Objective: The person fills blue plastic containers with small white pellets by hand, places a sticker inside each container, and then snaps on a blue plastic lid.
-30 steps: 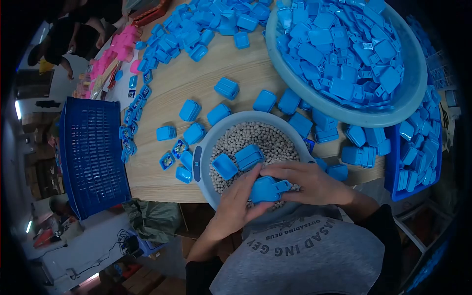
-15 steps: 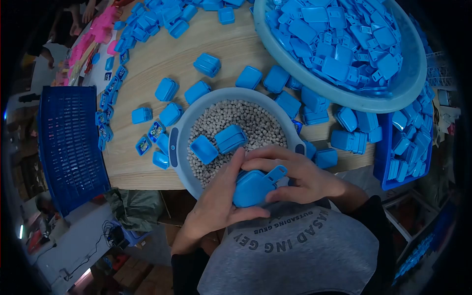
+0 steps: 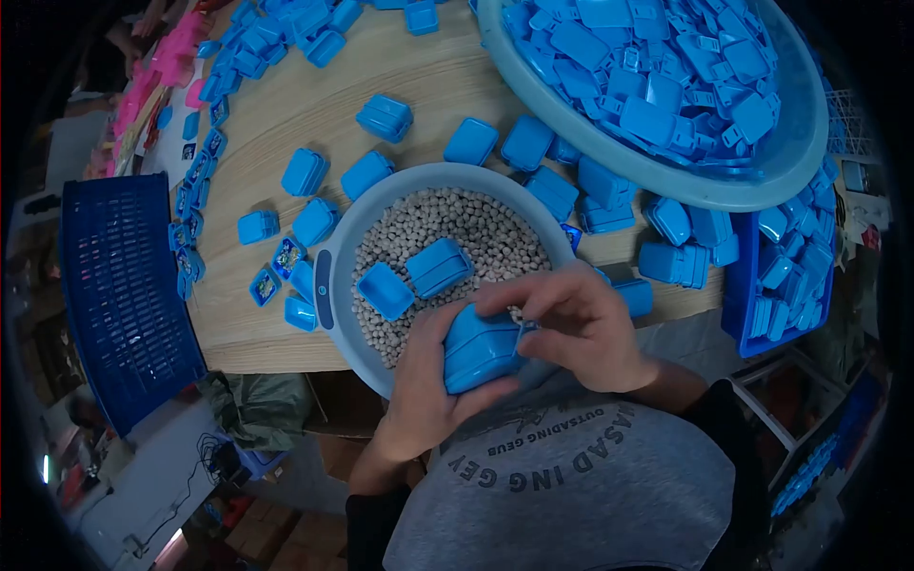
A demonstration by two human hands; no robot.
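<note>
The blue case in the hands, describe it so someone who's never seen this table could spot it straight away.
Start at the smaller grey-blue basin of pale beads at the table's near edge. At its near rim, the left hand cups a closed blue case while the right hand pinches its side. It is the only case gripped by hands; two others lie loose on the beads.

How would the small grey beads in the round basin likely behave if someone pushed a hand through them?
The beads look small, round and loose, so they would probably roll and flow aside. Two blue cases rest on top, suggesting the heap bears light loads. The basin rim should contain them.

Packing workshop: heaped blue cases [image 3: 657, 57], crates [image 3: 124, 295]
</note>
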